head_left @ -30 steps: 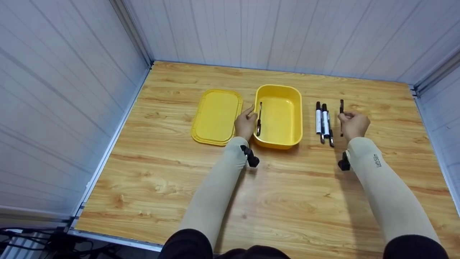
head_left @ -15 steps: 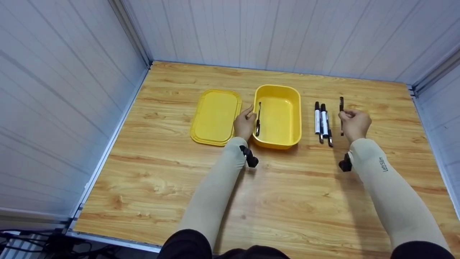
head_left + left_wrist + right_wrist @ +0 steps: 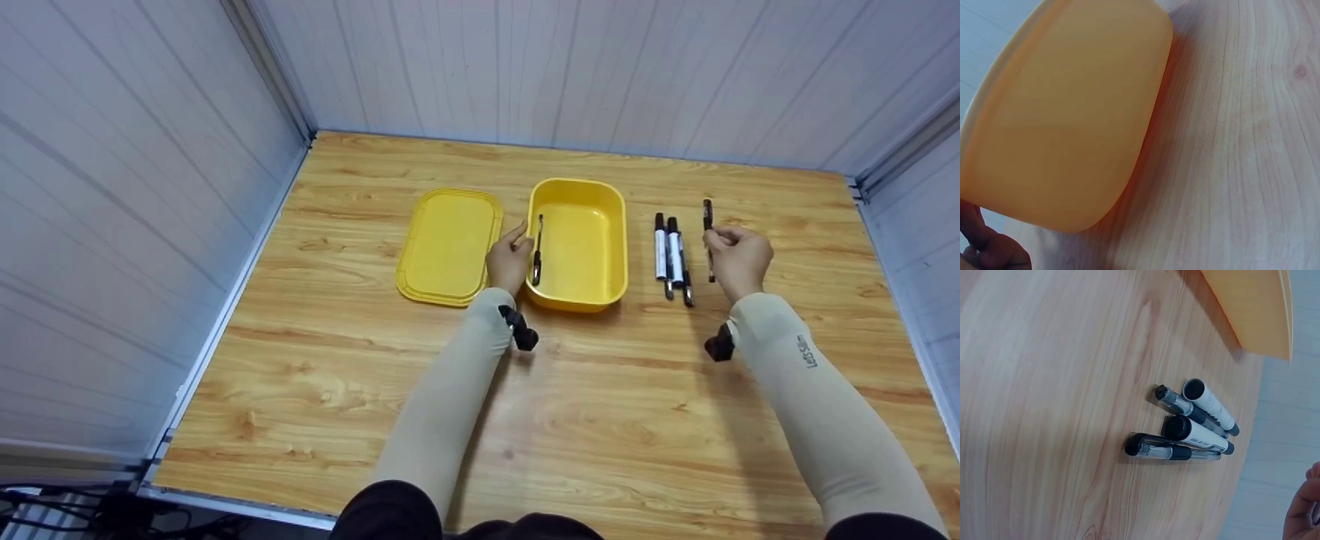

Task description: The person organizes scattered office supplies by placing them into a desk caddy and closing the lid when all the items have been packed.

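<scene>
A slim pen (image 3: 707, 215), black toward its far end, is pinched by the right hand (image 3: 741, 259), toward the table's (image 3: 600, 412) back right corner; the left hand (image 3: 509, 261) touches a yellow box (image 3: 574, 304), whether gripping I cannot tell; two white markers (image 3: 661, 251), two loose pens (image 3: 1176, 453), one boxed pen (image 3: 537, 262), one lid (image 3: 450, 247).

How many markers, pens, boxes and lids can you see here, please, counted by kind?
Yellow box: 1
Yellow lid: 1
White markers with black caps: 2
Pens: 4 (2 by the markers, 1 in the box, 1 in the right hand)
Total: 8
</scene>
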